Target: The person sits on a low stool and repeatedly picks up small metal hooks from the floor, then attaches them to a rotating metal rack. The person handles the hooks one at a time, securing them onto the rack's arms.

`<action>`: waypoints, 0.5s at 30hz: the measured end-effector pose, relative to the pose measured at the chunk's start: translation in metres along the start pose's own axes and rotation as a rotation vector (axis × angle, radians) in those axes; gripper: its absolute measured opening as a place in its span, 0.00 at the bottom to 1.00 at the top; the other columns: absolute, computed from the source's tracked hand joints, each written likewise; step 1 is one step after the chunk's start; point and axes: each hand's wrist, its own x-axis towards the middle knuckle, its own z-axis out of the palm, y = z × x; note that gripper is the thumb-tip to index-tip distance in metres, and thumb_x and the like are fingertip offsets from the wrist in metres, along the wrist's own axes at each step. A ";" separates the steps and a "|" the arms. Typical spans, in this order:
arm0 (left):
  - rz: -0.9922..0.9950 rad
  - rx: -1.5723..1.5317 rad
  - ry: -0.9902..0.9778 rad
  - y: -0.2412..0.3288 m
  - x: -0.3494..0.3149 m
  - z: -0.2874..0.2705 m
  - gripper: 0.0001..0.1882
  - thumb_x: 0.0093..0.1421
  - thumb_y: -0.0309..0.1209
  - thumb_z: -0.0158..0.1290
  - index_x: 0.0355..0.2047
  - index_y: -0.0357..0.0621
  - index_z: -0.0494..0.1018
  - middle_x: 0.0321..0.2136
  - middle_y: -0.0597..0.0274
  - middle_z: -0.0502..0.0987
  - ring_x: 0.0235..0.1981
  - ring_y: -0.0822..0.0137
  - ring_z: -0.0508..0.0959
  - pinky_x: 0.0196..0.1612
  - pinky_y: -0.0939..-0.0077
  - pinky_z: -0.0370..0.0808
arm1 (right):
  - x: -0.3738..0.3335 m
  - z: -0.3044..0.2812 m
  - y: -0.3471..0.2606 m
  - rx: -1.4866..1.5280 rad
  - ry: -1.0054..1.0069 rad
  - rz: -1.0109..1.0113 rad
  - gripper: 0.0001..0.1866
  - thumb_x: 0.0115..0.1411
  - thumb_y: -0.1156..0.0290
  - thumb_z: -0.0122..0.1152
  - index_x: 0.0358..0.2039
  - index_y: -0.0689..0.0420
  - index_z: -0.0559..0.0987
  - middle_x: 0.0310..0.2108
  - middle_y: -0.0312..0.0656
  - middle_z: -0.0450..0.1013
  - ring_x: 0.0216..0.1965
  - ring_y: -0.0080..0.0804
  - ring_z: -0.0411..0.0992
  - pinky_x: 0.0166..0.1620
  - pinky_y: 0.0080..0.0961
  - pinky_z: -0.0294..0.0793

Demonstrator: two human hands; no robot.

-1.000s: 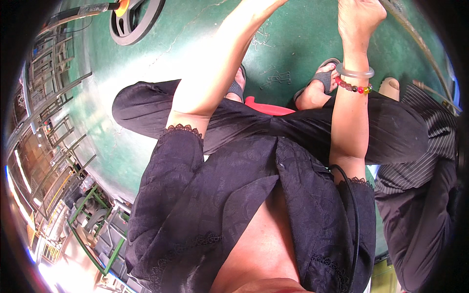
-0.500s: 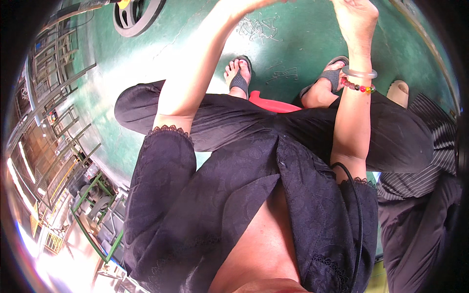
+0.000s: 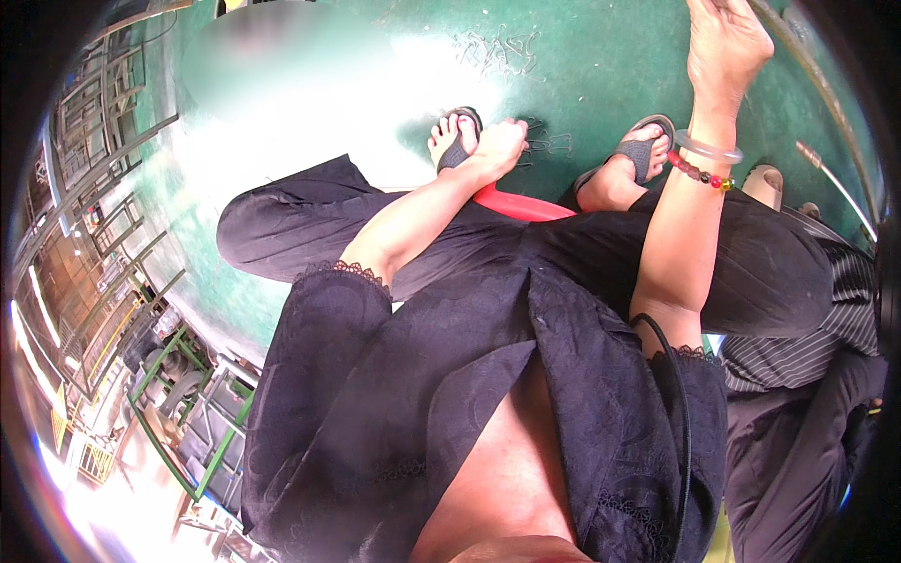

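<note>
My left hand (image 3: 504, 147) is low between my feet, just right of my left sandal (image 3: 458, 141). Its fingers are curled, and what they hold, if anything, is hidden. Right beside its fingertips lies a small group of thin bent wire pieces (image 3: 556, 144) on the green floor. A larger heap of similar wire pieces (image 3: 497, 52) is farther away. My right hand (image 3: 730, 49) reaches up to the top edge of the view, where its fingertips are cut off. A pale bangle (image 3: 709, 151) and a bead bracelet (image 3: 699, 175) circle that wrist.
A red plastic edge (image 3: 526, 205) shows below my legs. Close on my right is another person in striped dark clothing (image 3: 788, 355), with a beige slipper (image 3: 764, 184) and a thin rod (image 3: 838, 192) nearby. Metal racks (image 3: 111, 86) and a green-framed cart (image 3: 161, 418) stand at left.
My left hand has come down from the top edge to the small group of wire pieces between my feet. My right hand has shifted a little to the right.
</note>
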 end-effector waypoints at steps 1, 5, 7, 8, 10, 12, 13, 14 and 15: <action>0.017 0.046 0.020 -0.003 0.001 0.002 0.11 0.52 0.28 0.54 0.34 0.34 0.70 0.33 0.42 0.73 0.34 0.47 0.77 0.38 0.60 0.76 | 0.001 0.000 -0.001 -0.006 0.013 0.011 0.08 0.53 0.82 0.60 0.35 0.67 0.79 0.29 0.38 0.76 0.29 0.19 0.72 0.35 0.13 0.71; 0.064 0.209 0.044 -0.015 0.007 0.018 0.10 0.52 0.22 0.50 0.35 0.31 0.67 0.34 0.41 0.73 0.34 0.48 0.78 0.36 0.61 0.77 | 0.004 -0.007 0.001 0.048 -0.001 0.086 0.08 0.54 0.82 0.59 0.35 0.66 0.79 0.28 0.38 0.76 0.27 0.19 0.72 0.32 0.14 0.72; 0.063 0.154 0.072 -0.021 0.008 0.020 0.11 0.60 0.30 0.47 0.34 0.32 0.66 0.35 0.40 0.72 0.33 0.46 0.77 0.37 0.57 0.75 | 0.005 -0.013 0.003 0.116 -0.003 0.163 0.08 0.54 0.82 0.59 0.36 0.66 0.79 0.27 0.39 0.75 0.26 0.20 0.72 0.31 0.16 0.72; 0.034 0.141 0.093 -0.023 0.008 0.021 0.08 0.59 0.28 0.45 0.34 0.33 0.67 0.33 0.40 0.73 0.34 0.47 0.77 0.35 0.58 0.75 | 0.005 -0.014 0.003 0.146 0.000 0.173 0.08 0.54 0.82 0.58 0.36 0.66 0.79 0.27 0.39 0.75 0.26 0.21 0.72 0.31 0.16 0.73; 0.023 0.170 0.074 -0.026 0.012 0.023 0.08 0.57 0.27 0.46 0.33 0.34 0.67 0.31 0.40 0.73 0.34 0.47 0.77 0.36 0.57 0.75 | 0.005 -0.018 0.002 0.204 0.008 0.194 0.08 0.55 0.82 0.57 0.37 0.66 0.78 0.27 0.39 0.75 0.25 0.22 0.72 0.30 0.18 0.73; 0.026 0.305 0.090 -0.045 0.017 0.043 0.08 0.55 0.27 0.48 0.34 0.35 0.67 0.30 0.42 0.74 0.34 0.46 0.77 0.37 0.55 0.74 | 0.002 -0.019 -0.003 0.182 -0.017 0.203 0.09 0.56 0.81 0.57 0.37 0.66 0.78 0.27 0.40 0.75 0.26 0.23 0.72 0.30 0.17 0.74; 0.025 0.426 0.125 -0.070 0.023 0.066 0.10 0.54 0.28 0.49 0.35 0.35 0.68 0.30 0.43 0.74 0.34 0.46 0.76 0.38 0.54 0.73 | 0.003 -0.016 -0.007 0.178 -0.045 0.198 0.09 0.56 0.81 0.57 0.38 0.66 0.78 0.27 0.40 0.75 0.26 0.23 0.73 0.30 0.17 0.74; 0.017 0.470 0.118 -0.076 0.028 0.062 0.11 0.53 0.28 0.50 0.35 0.34 0.68 0.30 0.44 0.75 0.34 0.46 0.76 0.39 0.53 0.72 | 0.003 -0.020 -0.003 0.182 -0.060 0.185 0.10 0.56 0.79 0.58 0.39 0.66 0.78 0.28 0.40 0.76 0.28 0.24 0.73 0.33 0.18 0.74; 0.019 0.519 0.111 -0.071 0.035 0.042 0.12 0.53 0.29 0.51 0.36 0.34 0.69 0.30 0.44 0.75 0.34 0.46 0.76 0.40 0.52 0.71 | 0.004 -0.027 0.004 0.184 -0.066 0.165 0.12 0.55 0.78 0.59 0.40 0.66 0.78 0.29 0.41 0.76 0.29 0.24 0.74 0.35 0.19 0.75</action>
